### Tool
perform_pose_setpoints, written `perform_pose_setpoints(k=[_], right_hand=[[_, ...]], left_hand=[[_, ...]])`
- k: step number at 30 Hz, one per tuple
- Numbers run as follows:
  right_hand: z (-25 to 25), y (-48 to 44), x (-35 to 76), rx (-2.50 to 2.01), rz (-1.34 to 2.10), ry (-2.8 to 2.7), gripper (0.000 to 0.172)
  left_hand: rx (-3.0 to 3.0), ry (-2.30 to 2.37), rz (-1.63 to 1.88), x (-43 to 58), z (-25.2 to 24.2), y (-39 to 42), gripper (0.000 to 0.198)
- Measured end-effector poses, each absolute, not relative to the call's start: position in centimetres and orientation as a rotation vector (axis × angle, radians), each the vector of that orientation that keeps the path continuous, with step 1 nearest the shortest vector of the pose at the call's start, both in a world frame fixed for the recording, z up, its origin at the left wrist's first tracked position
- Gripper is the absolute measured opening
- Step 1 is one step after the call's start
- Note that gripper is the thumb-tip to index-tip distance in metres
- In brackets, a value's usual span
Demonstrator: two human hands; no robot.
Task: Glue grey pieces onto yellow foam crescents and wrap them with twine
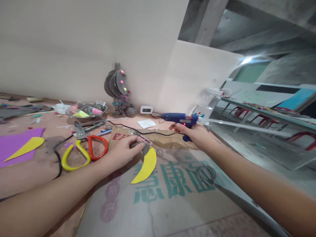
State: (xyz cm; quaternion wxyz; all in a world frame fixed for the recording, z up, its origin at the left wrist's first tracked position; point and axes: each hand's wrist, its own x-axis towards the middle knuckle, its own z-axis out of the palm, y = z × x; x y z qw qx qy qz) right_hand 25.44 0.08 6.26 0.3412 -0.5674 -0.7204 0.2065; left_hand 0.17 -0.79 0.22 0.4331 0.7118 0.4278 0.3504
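My right hand point(191, 131) is closed around the handle of a blue glue gun point(175, 117), whose nozzle points left and whose small red light is lit. A long clear glue stick point(242, 125) sticks out of its back. My left hand point(129, 148) is closed, with thumb and fingers pinching a small grey piece point(146, 149). A yellow crescent-shaped cutout point(147, 168) meets this grey piece over the cardboard point(172, 204); whether they are joined I cannot tell. Just beyond the left fingertips lies a small pink-edged tool point(145, 140).
Scissors point(76, 158) with red and yellow handles lie left, near purple sheet point(14, 141) and another yellow cutout point(29, 146). Behind are a bowl of clay point(86, 112), grey hanging ornament point(117, 85) and digital clock point(146, 109). A black cord point(148, 132) crosses the table; coiled wire point(206, 174) lies right.
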Motion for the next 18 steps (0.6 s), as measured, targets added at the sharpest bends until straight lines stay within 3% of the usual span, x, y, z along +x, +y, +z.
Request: perform_pose_setpoints(k=[9,18], right_hand=[[2.8,10.5,23.0,-1.713,0.375,-1.921,0.038],[1.9,11.5,22.7,-1.724,0.375,-2.045,0.040]], left_hand=[[1.796,1.082,0.870,0.3,0.7,-1.0,0.024],[1.808,1.077,0.861,0.2,0.5,-0.9,0.027]])
